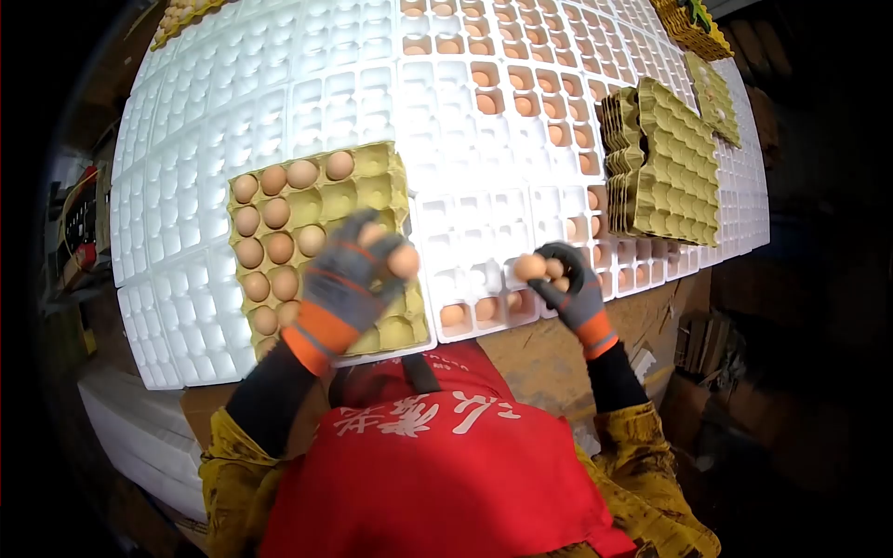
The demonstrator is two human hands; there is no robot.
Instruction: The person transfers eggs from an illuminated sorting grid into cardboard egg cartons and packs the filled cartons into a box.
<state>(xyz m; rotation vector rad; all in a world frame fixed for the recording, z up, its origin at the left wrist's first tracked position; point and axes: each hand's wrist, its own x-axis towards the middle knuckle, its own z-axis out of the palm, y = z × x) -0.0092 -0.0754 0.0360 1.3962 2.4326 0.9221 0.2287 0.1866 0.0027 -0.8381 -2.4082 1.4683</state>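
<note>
My left hand (346, 279), in a grey and orange glove, is closed round eggs above the right part of a yellow-green egg tray (377, 191). One brown egg (403, 261) shows at its fingertips, another near the knuckles; the hand is slightly blurred. Brown eggs (275, 213) fill the left columns of that tray, and its right cups are bare. My right hand (581, 290), in the same kind of glove, grips a few brown eggs (530, 268) over the white foam trays (470, 209). Below it, several eggs (453, 315) sit in the front row of foam cells.
Stacked yellow-green trays (665, 167) stand at the right, with another tray (714, 98) behind. Foam trays cover the table, many cells at the back right holding eggs (486, 102). A yellow crate (693, 28) is at the far right corner. My red apron (437, 465) nears the front edge.
</note>
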